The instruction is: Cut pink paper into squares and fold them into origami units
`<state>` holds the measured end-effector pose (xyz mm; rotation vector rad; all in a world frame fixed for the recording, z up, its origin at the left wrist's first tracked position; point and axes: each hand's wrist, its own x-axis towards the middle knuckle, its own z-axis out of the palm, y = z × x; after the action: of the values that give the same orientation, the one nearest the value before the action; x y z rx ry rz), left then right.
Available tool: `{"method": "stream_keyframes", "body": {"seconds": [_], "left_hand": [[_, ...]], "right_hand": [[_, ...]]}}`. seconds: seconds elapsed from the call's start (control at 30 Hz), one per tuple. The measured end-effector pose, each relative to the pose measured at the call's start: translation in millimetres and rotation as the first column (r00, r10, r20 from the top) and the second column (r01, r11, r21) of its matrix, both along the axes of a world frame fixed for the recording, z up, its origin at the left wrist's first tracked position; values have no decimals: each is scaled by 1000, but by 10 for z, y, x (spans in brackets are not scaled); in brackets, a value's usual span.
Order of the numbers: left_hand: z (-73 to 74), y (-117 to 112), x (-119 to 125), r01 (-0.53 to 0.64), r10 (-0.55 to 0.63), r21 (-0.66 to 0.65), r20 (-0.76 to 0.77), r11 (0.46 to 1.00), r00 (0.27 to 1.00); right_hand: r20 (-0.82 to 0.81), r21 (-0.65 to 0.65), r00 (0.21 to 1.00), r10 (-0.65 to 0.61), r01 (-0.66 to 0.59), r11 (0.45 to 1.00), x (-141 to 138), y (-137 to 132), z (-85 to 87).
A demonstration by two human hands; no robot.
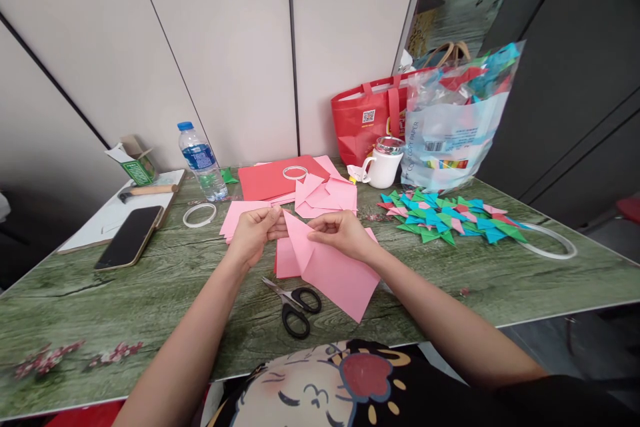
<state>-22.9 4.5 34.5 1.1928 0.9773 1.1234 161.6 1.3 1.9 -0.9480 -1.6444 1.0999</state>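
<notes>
Between my two hands is a sheet of pink paper [340, 277], its left corner folded over into a point. My left hand [256, 230] pinches the tip of that fold. The thumb and fingers of my right hand [341, 235] grip the sheet along its upper edge. Below the held sheet lie more pink and red pieces of paper [287, 260]. A pair of scissors [294, 307] with black handles rests on the table nearer to me, blades slightly apart and pointing up-left. Behind my hands are folded pink papers [330, 195] and a red sheet [265, 177].
Folded paper pieces [445, 217] in several colours pile up at right, beside a white ring [555, 243]. Behind stand a white mug [384, 167], a red bag [355, 123] and a plastic bag [450, 140]. At left are a water bottle [203, 163], phone [129, 238] and hammer [150, 191].
</notes>
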Motion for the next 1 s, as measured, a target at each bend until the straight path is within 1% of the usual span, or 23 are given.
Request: {"method": "stream_keyframes", "body": {"seconds": [0.07,0.17,0.23,0.33,0.43,0.6,0.77,0.83,0.9,0.97,1.0], "left_hand": [[1,-10,14,-4,4,5,-43,1000,999],[-10,-25,39,-38,40,22,-86,999,996],[-11,-29,51,-78,80,27,-74,997,994],[-2,-26,59,-128,129,40,-46,991,991],[-1,-17,52,-132,134,50,-43,990,990],[-22,-9,37,-119,122,74,-48,990,991],[-1,-19,47,-151,155,77,-63,986,986],[4,-30,49,-100,104,63,-69,993,992],[-12,-45,55,35,-32,22,-102,999,994],[-52,-66,74,183,-188,-47,-160,982,969],[-77,-76,88,233,-244,-79,-185,969,952]], "right_hand": [[1,5,1000,4,-4,1000,-1,1,-5],[-12,1,1000,2,-2,1000,-8,-6,-6],[-15,6,1000,-6,6,1000,-14,-16,1],[1,45,1000,-13,13,999,-20,-33,18],[8,66,1000,-14,13,998,-19,-38,27],[-5,44,1000,-26,27,999,-16,-25,17],[-45,5,999,-28,28,1000,-20,-19,15],[-74,-10,996,-44,43,999,-15,-8,16],[-118,-39,989,-90,86,996,-3,10,20],[-173,-87,974,-147,134,987,14,27,26],[-200,-112,965,-168,148,983,22,33,30]]}}
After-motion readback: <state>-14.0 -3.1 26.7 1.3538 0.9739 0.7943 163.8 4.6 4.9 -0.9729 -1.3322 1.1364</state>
